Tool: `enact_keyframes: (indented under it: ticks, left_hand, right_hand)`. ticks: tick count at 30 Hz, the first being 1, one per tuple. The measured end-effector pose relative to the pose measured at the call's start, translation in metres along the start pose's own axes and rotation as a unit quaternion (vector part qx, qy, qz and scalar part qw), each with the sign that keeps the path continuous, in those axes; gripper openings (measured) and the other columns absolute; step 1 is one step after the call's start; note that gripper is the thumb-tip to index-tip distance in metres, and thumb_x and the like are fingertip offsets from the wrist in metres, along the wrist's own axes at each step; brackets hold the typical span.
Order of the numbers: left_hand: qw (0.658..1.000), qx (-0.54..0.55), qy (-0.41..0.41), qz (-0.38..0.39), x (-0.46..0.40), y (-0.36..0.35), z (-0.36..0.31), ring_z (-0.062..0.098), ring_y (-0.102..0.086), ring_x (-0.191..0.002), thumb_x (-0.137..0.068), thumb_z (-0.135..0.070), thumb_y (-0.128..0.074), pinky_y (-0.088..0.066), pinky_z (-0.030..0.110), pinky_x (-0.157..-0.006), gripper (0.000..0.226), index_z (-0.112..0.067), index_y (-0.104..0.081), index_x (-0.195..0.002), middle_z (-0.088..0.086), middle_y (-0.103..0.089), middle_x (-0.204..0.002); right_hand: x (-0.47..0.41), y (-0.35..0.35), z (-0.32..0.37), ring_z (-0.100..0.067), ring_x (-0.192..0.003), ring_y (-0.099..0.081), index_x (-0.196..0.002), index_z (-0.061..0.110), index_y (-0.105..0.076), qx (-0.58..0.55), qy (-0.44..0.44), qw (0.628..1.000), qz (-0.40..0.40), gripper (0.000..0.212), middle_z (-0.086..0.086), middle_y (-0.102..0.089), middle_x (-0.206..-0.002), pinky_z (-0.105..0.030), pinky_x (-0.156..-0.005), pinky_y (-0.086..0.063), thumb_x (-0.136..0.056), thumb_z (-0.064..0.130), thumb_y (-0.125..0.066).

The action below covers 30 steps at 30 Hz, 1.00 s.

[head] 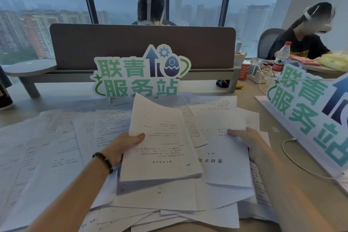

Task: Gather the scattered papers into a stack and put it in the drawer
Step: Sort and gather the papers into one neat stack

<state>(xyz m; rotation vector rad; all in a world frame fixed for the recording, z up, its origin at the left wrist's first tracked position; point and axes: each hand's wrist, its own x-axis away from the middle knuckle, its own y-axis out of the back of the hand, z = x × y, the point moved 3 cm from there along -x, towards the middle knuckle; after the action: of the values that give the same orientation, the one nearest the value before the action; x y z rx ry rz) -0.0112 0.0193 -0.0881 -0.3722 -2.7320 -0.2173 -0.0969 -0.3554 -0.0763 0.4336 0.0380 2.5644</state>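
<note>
Printed white papers (56, 149) lie scattered over the whole desk in overlapping layers. My left hand (124, 147) grips a thin stack of sheets (162, 149) by its left edge, thumb on top, raised a little above the desk. My right hand (246, 137) rests on a sheet with a large heading (226, 164) to the right of the stack, fingers laid flat on the paper. No drawer is in view.
A green and blue cut-out sign (139, 73) stands behind the papers. A second sign (308, 115) leans at the right, beside a white cable (293, 160). A brown divider (143, 43), a water bottle (281, 58) and two seated people lie beyond.
</note>
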Motion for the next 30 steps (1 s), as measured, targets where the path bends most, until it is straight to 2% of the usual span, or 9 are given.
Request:
enact_keyframes:
  ticks: [3, 10, 13, 16, 20, 24, 26, 28, 30]
  left_hand:
    - [1.0, -0.008, -0.006, -0.009, -0.001, -0.002, 0.0, 0.037, -0.072, -0.096, -0.097, -0.025, -0.062, -0.06, 0.043, -0.079, 0.029, -0.003, -0.067, -0.116, 0.019, -0.075, -0.106]
    - [0.999, -0.034, -0.014, -0.039, -0.001, -0.007, -0.001, 0.031, -0.072, -0.089, -0.101, -0.032, -0.053, -0.058, 0.034, -0.067, 0.031, -0.007, -0.069, -0.112, 0.016, -0.074, -0.105]
    - [0.998, -0.048, -0.015, -0.048, -0.002, -0.007, 0.0, 0.032, -0.071, -0.091, -0.102, -0.033, -0.053, -0.058, 0.035, -0.07, 0.031, -0.008, -0.068, -0.112, 0.016, -0.074, -0.105]
    - [0.996, -0.062, -0.015, -0.058, -0.005, -0.006, 0.001, 0.035, -0.072, -0.093, -0.101, -0.035, -0.053, -0.059, 0.045, -0.085, 0.033, -0.008, -0.069, -0.111, 0.015, -0.075, -0.103]
    - [0.995, -0.075, -0.014, -0.066, -0.004, -0.004, 0.001, 0.036, -0.071, -0.095, -0.1, -0.038, -0.054, -0.056, 0.051, -0.093, 0.036, -0.007, -0.069, -0.112, 0.016, -0.074, -0.105]
    - [0.996, -0.055, -0.017, -0.074, -0.004, -0.006, 0.0, 0.035, -0.07, -0.093, -0.101, -0.033, -0.054, -0.057, 0.042, -0.086, 0.033, -0.005, -0.068, -0.111, 0.017, -0.073, -0.106]
    - [0.997, -0.031, -0.017, -0.073, -0.004, -0.006, 0.0, 0.033, -0.07, -0.09, -0.101, -0.03, -0.054, -0.057, 0.038, -0.078, 0.031, -0.004, -0.068, -0.11, 0.016, -0.073, -0.102]
    - [0.997, -0.011, -0.021, -0.073, -0.001, -0.003, 0.0, 0.035, -0.07, -0.092, -0.101, -0.028, -0.055, -0.057, 0.041, -0.08, 0.031, -0.002, -0.067, -0.113, 0.017, -0.073, -0.103]
    - [0.997, 0.008, -0.029, -0.075, 0.0, -0.001, 0.001, 0.037, -0.07, -0.095, -0.1, -0.026, -0.056, -0.058, 0.044, -0.082, 0.032, -0.001, -0.066, -0.117, 0.019, -0.073, -0.106]
  right_hand:
    - [0.012, -0.004, 0.009, -0.04, -0.093, -0.071, -0.106, -0.002, -0.07, -0.041, 0.018, 0.998, 0.046, 0.025, -0.021, -0.074, -0.105, -0.048, -0.085, -0.058, -0.082, 0.003, -0.075]
    - [0.03, -0.022, 0.043, -0.036, -0.086, -0.074, -0.1, 0.001, -0.073, -0.061, 0.073, 0.993, 0.067, 0.02, -0.016, -0.077, -0.099, -0.045, -0.082, -0.059, -0.082, 0.008, -0.077]
    - [0.038, -0.031, 0.062, -0.034, -0.088, -0.075, -0.107, 0.004, -0.072, -0.039, 0.092, 0.991, 0.085, 0.029, -0.012, -0.077, -0.101, -0.043, -0.079, -0.06, -0.082, 0.014, -0.08]
    - [0.04, -0.043, 0.081, -0.033, -0.093, -0.074, -0.113, 0.008, -0.07, -0.002, 0.097, 0.99, 0.101, 0.04, -0.01, -0.076, -0.106, -0.051, -0.089, -0.058, -0.078, 0.023, -0.084]
    - [0.05, -0.061, 0.11, -0.033, -0.098, -0.072, -0.119, 0.015, -0.066, 0.038, 0.113, 0.986, 0.12, 0.066, -0.008, -0.072, -0.112, -0.054, -0.089, -0.057, -0.063, 0.04, -0.088]
    - [0.065, -0.071, 0.137, -0.03, -0.094, -0.072, -0.117, 0.011, -0.066, 0.048, 0.164, 0.977, 0.124, 0.047, -0.008, -0.072, -0.109, -0.049, -0.089, -0.058, -0.079, 0.033, -0.083]
    - [0.072, -0.074, 0.148, -0.026, -0.09, -0.072, -0.115, 0.011, -0.066, 0.044, 0.177, 0.974, 0.133, 0.04, -0.006, -0.072, -0.105, -0.041, -0.081, -0.061, -0.083, 0.03, -0.079]
    - [0.077, -0.076, 0.156, -0.019, -0.081, -0.072, -0.113, 0.012, -0.066, 0.042, 0.184, 0.971, 0.145, 0.035, -0.002, -0.072, -0.098, -0.027, -0.06, -0.06, -0.085, 0.03, -0.077]
    - [0.081, -0.077, 0.165, -0.016, -0.077, -0.07, -0.115, 0.012, -0.065, 0.037, 0.189, 0.969, 0.156, 0.035, 0.0, -0.071, -0.095, -0.02, -0.05, -0.056, -0.086, 0.029, -0.075]
